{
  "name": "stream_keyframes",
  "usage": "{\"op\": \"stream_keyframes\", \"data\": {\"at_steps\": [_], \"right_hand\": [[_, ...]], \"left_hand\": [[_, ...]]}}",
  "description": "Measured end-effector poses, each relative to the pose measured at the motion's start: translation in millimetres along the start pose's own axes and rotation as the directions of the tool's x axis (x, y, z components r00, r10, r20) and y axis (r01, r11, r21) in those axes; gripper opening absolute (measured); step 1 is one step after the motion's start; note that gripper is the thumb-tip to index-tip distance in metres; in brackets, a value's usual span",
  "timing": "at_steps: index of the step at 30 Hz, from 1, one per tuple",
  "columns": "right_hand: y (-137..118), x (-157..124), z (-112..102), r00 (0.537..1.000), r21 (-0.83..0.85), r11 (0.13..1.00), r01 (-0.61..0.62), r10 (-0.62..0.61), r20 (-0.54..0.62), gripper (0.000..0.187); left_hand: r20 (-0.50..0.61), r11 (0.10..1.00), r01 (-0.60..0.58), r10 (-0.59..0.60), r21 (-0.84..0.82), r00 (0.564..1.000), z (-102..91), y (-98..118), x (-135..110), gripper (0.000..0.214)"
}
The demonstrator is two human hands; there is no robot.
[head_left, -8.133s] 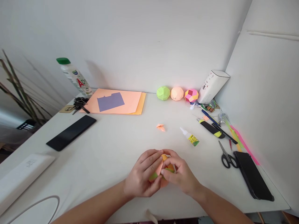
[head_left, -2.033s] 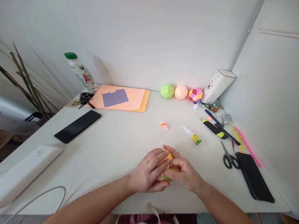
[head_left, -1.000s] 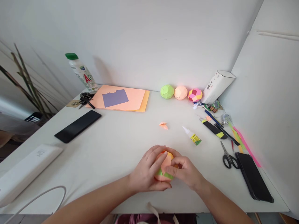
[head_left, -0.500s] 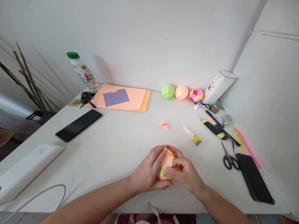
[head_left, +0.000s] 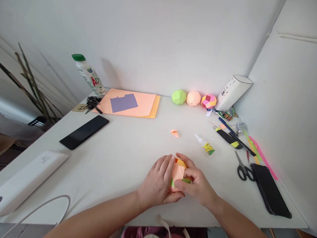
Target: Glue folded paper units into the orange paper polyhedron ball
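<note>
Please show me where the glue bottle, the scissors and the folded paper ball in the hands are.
glue bottle (head_left: 205, 145): head view, on its labelled body.
scissors (head_left: 242, 168): head view, near the pivot.
folded paper ball (head_left: 178, 171): head view, peach face between both hands.

Paper ball (head_left: 178, 172): peach, orange, green panels.
Desk (head_left: 123, 155): white.
Glue bottle (head_left: 205, 144): white, yellow-green label.
Finished balls: green (head_left: 178, 97); peach (head_left: 193, 98); pink-yellow-red patchwork (head_left: 208, 101).
Phone (head_left: 84, 132): black.
Scissors (head_left: 243, 167): black handles.
</note>
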State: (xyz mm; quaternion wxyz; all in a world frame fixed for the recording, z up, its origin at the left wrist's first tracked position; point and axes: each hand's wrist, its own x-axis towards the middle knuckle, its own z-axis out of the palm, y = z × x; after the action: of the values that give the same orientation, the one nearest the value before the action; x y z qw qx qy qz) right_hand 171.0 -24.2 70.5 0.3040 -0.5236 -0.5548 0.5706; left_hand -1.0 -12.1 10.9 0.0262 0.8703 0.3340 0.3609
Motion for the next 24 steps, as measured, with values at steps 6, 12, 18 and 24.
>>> {"op": "stream_keyframes", "data": {"at_steps": [6, 12, 18, 24], "right_hand": [[1.8, 0.7, 0.3, 1.0, -0.09, 0.996, 0.013, -0.014, -0.002, 0.032], [2.8, -0.2, 1.9, 0.999, -0.076, 0.997, 0.032, -0.035, -0.029, 0.029], [5.1, 1.1, -1.7, 0.999, 0.064, 0.998, -0.016, 0.014, 0.033, 0.018], [4.6, -1.1, -5.9, 0.996, -0.09, 0.992, 0.083, -0.08, 0.043, 0.025]], "left_hand": [[0.005, 1.0, 0.007, -0.007, 0.019, 1.0, -0.6, 2.5, 0.6, 0.096], [0.026, 0.991, 0.05, -0.047, -0.125, 0.999, -0.4, 3.9, 0.2, 0.098], [0.115, 0.86, 0.17, -0.13, -0.481, 0.985, 0.1, -4.0, 0.7, 0.113], [0.029, 0.867, 0.068, -0.061, -0.493, 0.998, 2.0, -6.6, 1.1, 0.103]]}}
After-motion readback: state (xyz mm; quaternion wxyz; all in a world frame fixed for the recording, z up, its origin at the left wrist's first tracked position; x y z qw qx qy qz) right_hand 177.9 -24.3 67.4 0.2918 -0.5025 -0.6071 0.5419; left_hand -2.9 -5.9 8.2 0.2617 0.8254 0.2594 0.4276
